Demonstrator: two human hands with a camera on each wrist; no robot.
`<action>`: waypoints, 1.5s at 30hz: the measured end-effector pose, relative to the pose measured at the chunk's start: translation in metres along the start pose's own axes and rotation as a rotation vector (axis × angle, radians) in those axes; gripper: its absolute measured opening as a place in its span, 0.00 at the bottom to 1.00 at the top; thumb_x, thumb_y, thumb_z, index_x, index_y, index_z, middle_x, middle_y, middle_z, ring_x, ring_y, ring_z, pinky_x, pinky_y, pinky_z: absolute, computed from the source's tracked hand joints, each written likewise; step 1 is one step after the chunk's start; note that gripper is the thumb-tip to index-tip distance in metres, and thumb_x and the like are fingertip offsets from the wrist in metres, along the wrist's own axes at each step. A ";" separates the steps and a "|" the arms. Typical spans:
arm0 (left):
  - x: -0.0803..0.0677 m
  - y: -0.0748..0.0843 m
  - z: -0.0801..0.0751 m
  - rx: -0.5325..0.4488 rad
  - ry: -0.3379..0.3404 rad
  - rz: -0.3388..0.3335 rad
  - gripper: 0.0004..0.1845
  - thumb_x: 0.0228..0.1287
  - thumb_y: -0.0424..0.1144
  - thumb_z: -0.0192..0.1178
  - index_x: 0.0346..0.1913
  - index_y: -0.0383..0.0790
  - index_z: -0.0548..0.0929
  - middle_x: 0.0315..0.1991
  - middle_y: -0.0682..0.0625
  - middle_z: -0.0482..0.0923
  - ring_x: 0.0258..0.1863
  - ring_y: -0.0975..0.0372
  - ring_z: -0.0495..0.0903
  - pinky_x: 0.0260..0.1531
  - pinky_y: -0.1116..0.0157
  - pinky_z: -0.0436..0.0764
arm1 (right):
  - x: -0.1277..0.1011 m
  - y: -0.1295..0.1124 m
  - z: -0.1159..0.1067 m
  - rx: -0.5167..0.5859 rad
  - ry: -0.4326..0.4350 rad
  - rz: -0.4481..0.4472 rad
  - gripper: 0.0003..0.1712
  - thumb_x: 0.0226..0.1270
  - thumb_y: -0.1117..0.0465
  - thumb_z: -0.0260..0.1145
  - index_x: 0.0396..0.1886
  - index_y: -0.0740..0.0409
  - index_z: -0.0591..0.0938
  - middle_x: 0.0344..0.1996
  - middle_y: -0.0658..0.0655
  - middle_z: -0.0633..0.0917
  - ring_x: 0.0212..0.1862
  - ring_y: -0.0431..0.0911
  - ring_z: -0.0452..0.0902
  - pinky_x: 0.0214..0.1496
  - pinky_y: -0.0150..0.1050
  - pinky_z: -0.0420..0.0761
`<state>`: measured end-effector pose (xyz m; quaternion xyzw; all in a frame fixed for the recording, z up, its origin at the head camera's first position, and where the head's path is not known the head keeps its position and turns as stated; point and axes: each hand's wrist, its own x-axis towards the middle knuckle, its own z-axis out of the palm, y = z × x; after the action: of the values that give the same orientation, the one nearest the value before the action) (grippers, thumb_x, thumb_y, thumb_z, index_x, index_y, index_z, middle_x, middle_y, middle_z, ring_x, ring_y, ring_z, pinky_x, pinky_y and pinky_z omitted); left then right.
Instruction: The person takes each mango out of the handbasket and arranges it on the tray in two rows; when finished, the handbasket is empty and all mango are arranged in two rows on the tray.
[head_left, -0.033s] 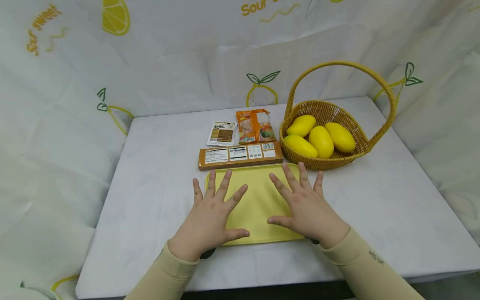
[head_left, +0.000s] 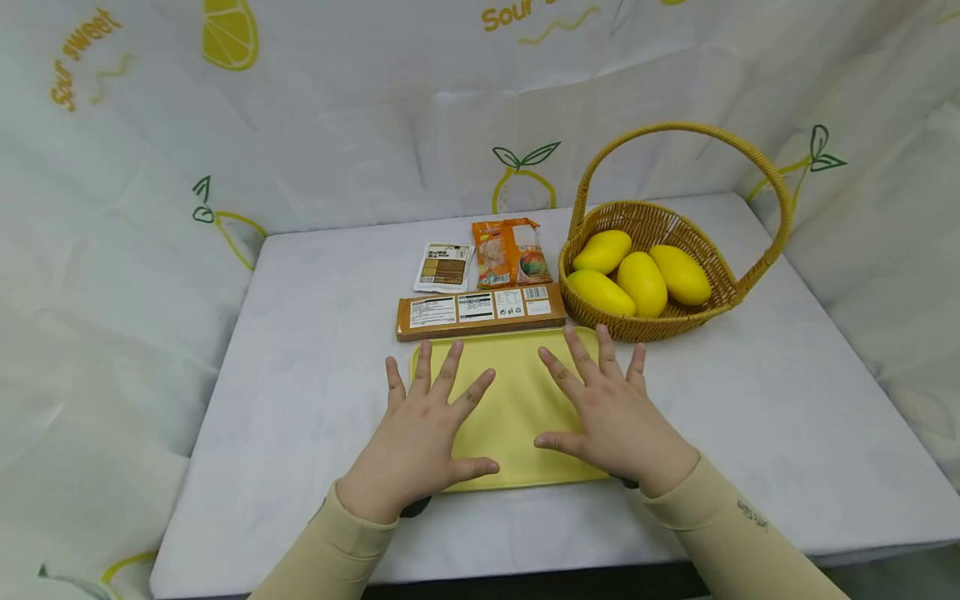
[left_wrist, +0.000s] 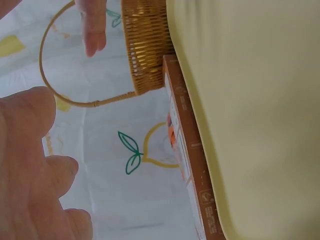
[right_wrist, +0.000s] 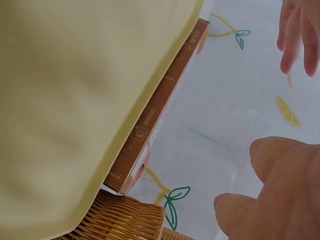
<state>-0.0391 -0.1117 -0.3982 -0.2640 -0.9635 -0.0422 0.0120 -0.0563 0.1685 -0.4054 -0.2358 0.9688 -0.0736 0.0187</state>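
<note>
**Both palms flat on the yellow tray**

While lemon-printed white cloth walls in the white tabletop on three sides, a yellow tray lies near the front edge. The left hand and right hand rest on it, fingers released and spread, grasping nothing. At twelve o'clock from the tray lies a long brown box, with two snack packets beyond. At two o'clock, a wicker basket holds four yellow mangoes.
</note>
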 end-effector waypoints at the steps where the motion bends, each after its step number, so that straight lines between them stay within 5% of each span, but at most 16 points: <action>1: 0.000 0.000 0.000 -0.001 -0.001 -0.001 0.59 0.46 0.84 0.56 0.81 0.66 0.52 0.82 0.47 0.23 0.78 0.38 0.26 0.65 0.24 0.34 | 0.000 0.000 0.000 -0.002 -0.001 0.001 0.64 0.52 0.18 0.61 0.83 0.39 0.51 0.82 0.61 0.40 0.79 0.71 0.26 0.65 0.77 0.21; 14: -0.013 -0.010 0.000 0.006 -0.045 -0.015 0.63 0.48 0.84 0.55 0.82 0.56 0.48 0.83 0.51 0.32 0.81 0.46 0.30 0.68 0.27 0.34 | 0.001 -0.001 0.002 -0.008 -0.003 0.008 0.63 0.54 0.19 0.61 0.83 0.39 0.51 0.83 0.59 0.41 0.79 0.70 0.31 0.67 0.82 0.36; 16: -0.020 -0.015 0.003 -0.011 -0.071 -0.033 0.64 0.48 0.83 0.56 0.82 0.53 0.48 0.83 0.52 0.34 0.81 0.49 0.31 0.69 0.28 0.33 | 0.001 -0.001 -0.001 0.020 0.022 -0.008 0.61 0.57 0.21 0.62 0.83 0.40 0.52 0.82 0.58 0.48 0.80 0.68 0.38 0.69 0.80 0.43; 19: -0.035 -0.025 0.010 -0.038 -0.106 -0.070 0.65 0.47 0.82 0.59 0.82 0.47 0.51 0.83 0.50 0.39 0.81 0.48 0.34 0.69 0.28 0.34 | -0.002 -0.001 -0.009 0.102 0.122 -0.026 0.51 0.65 0.30 0.65 0.81 0.47 0.61 0.74 0.59 0.70 0.74 0.63 0.62 0.70 0.71 0.62; 23: -0.055 -0.036 0.023 -0.044 -0.177 -0.133 0.67 0.45 0.83 0.59 0.81 0.44 0.54 0.83 0.48 0.42 0.81 0.46 0.40 0.68 0.27 0.36 | -0.005 0.004 -0.028 0.287 0.261 0.025 0.32 0.72 0.44 0.65 0.70 0.53 0.76 0.51 0.55 0.88 0.52 0.54 0.84 0.53 0.56 0.81; 28: -0.073 -0.043 0.036 -0.077 -0.253 -0.185 0.68 0.45 0.84 0.57 0.82 0.42 0.52 0.83 0.47 0.42 0.81 0.47 0.41 0.69 0.28 0.35 | -0.004 0.020 -0.065 0.633 0.284 0.187 0.21 0.79 0.49 0.59 0.63 0.54 0.81 0.46 0.53 0.88 0.48 0.48 0.83 0.49 0.43 0.82; 32: -0.077 -0.044 0.039 -0.092 -0.261 -0.188 0.65 0.50 0.82 0.57 0.81 0.42 0.53 0.82 0.48 0.46 0.81 0.48 0.43 0.69 0.27 0.37 | 0.006 0.042 -0.092 0.983 0.275 0.212 0.19 0.81 0.52 0.56 0.58 0.58 0.81 0.44 0.55 0.87 0.47 0.46 0.83 0.51 0.31 0.81; 37: -0.075 -0.044 0.039 -0.061 -0.232 -0.160 0.57 0.57 0.78 0.57 0.80 0.43 0.59 0.81 0.51 0.51 0.81 0.49 0.47 0.69 0.27 0.42 | 0.021 0.071 -0.117 1.372 0.164 0.222 0.21 0.81 0.49 0.55 0.60 0.59 0.79 0.47 0.55 0.86 0.49 0.48 0.84 0.51 0.35 0.84; 45: -0.074 -0.045 0.036 -0.042 -0.230 -0.141 0.55 0.57 0.76 0.58 0.78 0.42 0.63 0.80 0.50 0.54 0.80 0.48 0.49 0.69 0.28 0.44 | 0.058 0.124 -0.127 1.630 -0.171 0.232 0.26 0.83 0.43 0.44 0.66 0.51 0.76 0.57 0.53 0.83 0.57 0.50 0.82 0.58 0.43 0.82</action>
<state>0.0017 -0.1844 -0.4409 -0.1988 -0.9736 -0.0326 -0.1071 -0.1730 0.2679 -0.2985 -0.0516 0.6250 -0.7325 0.2648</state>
